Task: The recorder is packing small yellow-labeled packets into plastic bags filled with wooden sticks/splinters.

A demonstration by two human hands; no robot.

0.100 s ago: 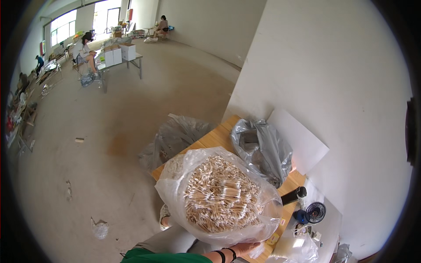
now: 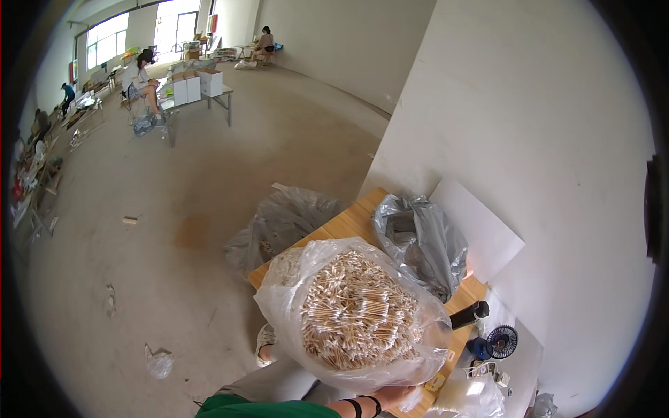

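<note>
- Bare concrete floor point(image 2: 174, 265) fills the head view's left, with people seated at a far table point(image 2: 202, 97) toward 11 o'clock; close below me, a wooden table point(image 2: 348, 223) stands against a white wall point(image 2: 529, 125)
- One hand point(image 2: 394, 397) of mine shows at 6 o'clock, wristbands on the forearm, under the big clear bag of thin wooden sticks point(image 2: 355, 313); the fingers are hidden beneath the plastic, so I cannot tell how far they curl, and which hand it is I cannot say; the other is out of sight
- That bag sits centre-low, over the table's near edge
- I judge the thin plastic could slip or split under such a bulging load held from below, spilling sticks
- At 3 o'clock of the bag, a black bottle point(image 2: 468, 315) and small blue fan point(image 2: 496, 343) sit near enough to be knocked; a crumpled silver bag point(image 2: 421, 240) lies at 1 o'clock
</note>
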